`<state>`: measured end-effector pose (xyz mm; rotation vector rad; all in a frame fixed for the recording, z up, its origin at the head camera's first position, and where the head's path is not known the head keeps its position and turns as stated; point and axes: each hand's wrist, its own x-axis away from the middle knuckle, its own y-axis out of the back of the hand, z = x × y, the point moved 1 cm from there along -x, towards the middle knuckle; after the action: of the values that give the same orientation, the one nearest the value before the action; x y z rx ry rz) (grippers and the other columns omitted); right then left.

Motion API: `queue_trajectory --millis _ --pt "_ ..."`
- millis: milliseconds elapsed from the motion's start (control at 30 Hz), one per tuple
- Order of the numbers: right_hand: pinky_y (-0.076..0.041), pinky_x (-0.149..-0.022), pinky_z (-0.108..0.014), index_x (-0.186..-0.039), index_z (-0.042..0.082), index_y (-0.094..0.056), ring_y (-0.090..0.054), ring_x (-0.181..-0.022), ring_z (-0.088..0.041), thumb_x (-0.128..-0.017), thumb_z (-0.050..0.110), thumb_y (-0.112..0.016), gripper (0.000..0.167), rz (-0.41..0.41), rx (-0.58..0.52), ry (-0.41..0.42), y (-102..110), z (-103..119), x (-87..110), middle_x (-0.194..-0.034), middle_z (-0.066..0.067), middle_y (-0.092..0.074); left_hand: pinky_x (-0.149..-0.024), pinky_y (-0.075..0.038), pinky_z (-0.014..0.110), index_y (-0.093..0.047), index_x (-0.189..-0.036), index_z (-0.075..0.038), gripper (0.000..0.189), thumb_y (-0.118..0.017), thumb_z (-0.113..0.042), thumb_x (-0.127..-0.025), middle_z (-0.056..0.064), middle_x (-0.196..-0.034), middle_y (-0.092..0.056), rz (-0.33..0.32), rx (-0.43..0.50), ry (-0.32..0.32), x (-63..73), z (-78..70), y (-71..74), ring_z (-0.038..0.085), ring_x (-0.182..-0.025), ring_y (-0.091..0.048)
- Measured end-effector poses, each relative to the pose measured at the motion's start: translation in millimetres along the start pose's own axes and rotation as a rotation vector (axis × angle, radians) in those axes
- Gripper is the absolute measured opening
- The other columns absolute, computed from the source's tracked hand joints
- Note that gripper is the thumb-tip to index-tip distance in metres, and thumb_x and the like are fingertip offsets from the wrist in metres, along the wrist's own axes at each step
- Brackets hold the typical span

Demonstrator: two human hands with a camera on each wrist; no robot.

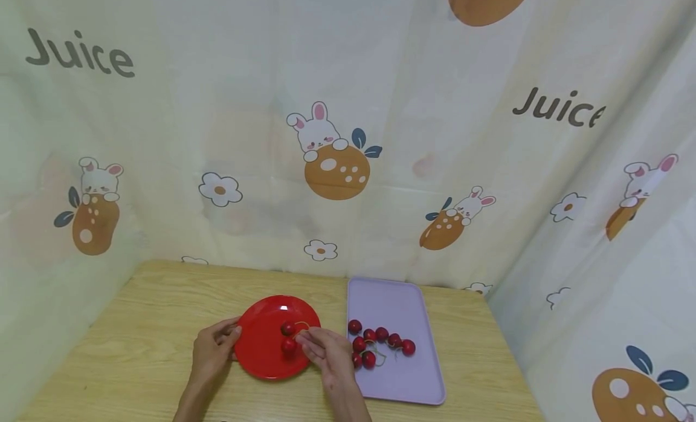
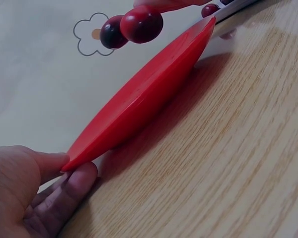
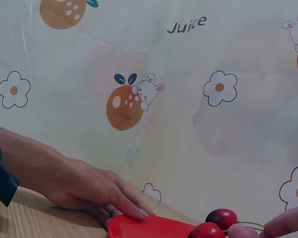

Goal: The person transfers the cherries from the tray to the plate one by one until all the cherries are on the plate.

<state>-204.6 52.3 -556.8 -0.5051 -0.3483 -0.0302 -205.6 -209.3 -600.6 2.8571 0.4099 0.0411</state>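
A round red plate (image 1: 261, 349) rests on the wooden table. My left hand (image 1: 213, 349) pinches its left rim, thumb on top and fingers beneath, as the left wrist view (image 2: 35, 193) also shows. Over the plate hang two dark red cherries (image 1: 289, 345), clear of its surface in the left wrist view. My right hand (image 1: 333, 352) pinches their thin green stems between thumb and fingertips. Several more cherries (image 1: 382, 334) with stems lie on a lilac tray (image 1: 402, 379) to the right of this hand.
The wooden table (image 1: 163, 301) runs back to a pale curtain (image 1: 250, 107) printed with rabbits, oranges and flowers. More of the curtain hangs along both sides. The tray stands close to the plate's right, reaching toward the table's back edge.
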Motion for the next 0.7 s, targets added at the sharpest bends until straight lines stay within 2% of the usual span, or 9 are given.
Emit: queue_trajectory --millis 333,700 --pt "-0.071 -0.083 -0.030 -0.119 -0.009 -0.072 -0.084 -0.088 -0.019 -0.102 0.006 -0.074 0.023 -0.001 -0.023 -0.007 -6 -2 -0.3 -0.100 -0.015 -0.085 -0.056 -0.066 0.026 -0.072 -0.137 0.004 0.032 -0.069 -0.002 -0.106 0.024 -0.111 -0.076 0.003 0.017 0.000 0.7 0.6 0.2 0.007 -0.066 -0.069" --pt "-0.070 -0.084 -0.029 -0.124 -0.011 -0.072 -0.084 -0.090 -0.020 -0.101 0.009 -0.077 0.032 -0.012 -0.030 -0.041 -14 -7 -3.2 -0.104 -0.017 -0.084 -0.057 -0.067 0.027 -0.072 -0.137 0.004 0.032 -0.069 -0.002 -0.106 0.023 -0.110 -0.076 0.004 0.032 0.003 1.7 -1.8 0.3 0.006 -0.067 -0.069"
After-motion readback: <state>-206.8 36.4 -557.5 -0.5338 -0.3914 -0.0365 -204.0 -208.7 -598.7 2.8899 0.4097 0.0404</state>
